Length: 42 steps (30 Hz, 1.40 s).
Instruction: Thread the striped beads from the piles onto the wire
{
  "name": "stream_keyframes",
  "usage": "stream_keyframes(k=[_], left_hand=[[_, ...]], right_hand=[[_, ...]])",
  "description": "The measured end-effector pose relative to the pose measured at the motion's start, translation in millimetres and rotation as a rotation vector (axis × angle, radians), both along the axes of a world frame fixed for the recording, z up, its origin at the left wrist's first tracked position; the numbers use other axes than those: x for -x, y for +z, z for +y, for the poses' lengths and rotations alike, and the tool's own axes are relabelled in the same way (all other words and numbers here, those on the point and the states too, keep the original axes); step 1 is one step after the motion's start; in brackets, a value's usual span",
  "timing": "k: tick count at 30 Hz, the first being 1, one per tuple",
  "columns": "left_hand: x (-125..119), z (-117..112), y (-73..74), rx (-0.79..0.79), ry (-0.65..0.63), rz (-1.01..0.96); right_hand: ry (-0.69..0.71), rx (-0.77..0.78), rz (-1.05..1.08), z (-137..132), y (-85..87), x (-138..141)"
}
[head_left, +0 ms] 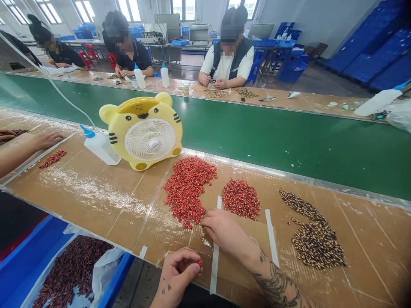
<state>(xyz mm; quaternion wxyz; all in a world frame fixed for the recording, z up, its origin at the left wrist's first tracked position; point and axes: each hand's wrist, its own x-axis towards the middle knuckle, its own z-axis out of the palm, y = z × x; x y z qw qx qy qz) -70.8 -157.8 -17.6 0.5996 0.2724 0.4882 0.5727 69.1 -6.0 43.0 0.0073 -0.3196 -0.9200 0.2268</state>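
Note:
My left hand (180, 270) is at the table's near edge, pinched on a small red piece (199, 262) between thumb and fingers. My right hand (224, 231) reaches across to the bottom of the large pile of red pieces (188, 188), fingers curled with the fingertips touching the pile; what they hold, if anything, is hidden. A smaller red pile (240, 197) lies just beyond my right hand. A pile of dark brown and cream pieces (313, 233) lies to the right. White tape strips (214, 256) frame a cardboard patch under my forearm.
A yellow tiger-shaped fan (144, 130) and a glue bottle with a blue tip (99, 145) stand behind the piles. A green conveyor belt (257, 132) runs past. A blue bin with dark red pieces (69, 269) sits below left. A co-worker's hand (45, 139) rests at left; three people sit opposite.

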Motion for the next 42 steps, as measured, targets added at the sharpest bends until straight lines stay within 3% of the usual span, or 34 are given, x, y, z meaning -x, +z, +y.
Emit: stream_keyframes(k=[6,10,17,23,29,35,42], left_hand=[[1.8,2.5,-1.1,0.037,0.003,0.027],[1.5,7.5,0.9,0.042,0.065,0.043],[-8.2,40.7,24.6,-0.162,0.079,0.376],[-35.4,73.7,45.6,-0.399,0.056,0.447],[-56.8,84.5,41.2,-0.495,0.009,0.565],[-66.1,91.2,43.4,-0.581,0.013,0.681],[-69.7,93.6,34.4,-0.459,-0.004,0.594]], right_hand=[[0.022,-0.043,-0.063,1.3,-18.3,9.2],[0.009,-0.044,-0.040,1.5,-12.4,4.5],[-0.227,0.245,0.478,-9.7,14.7,-33.8],[-0.421,0.395,0.767,-16.4,14.6,-64.0],[-0.553,0.430,0.788,-20.9,9.4,-85.3],[-0.567,0.416,0.762,-20.5,4.9,-94.6],[-0.567,0.469,0.787,-20.0,2.6,-96.4]])
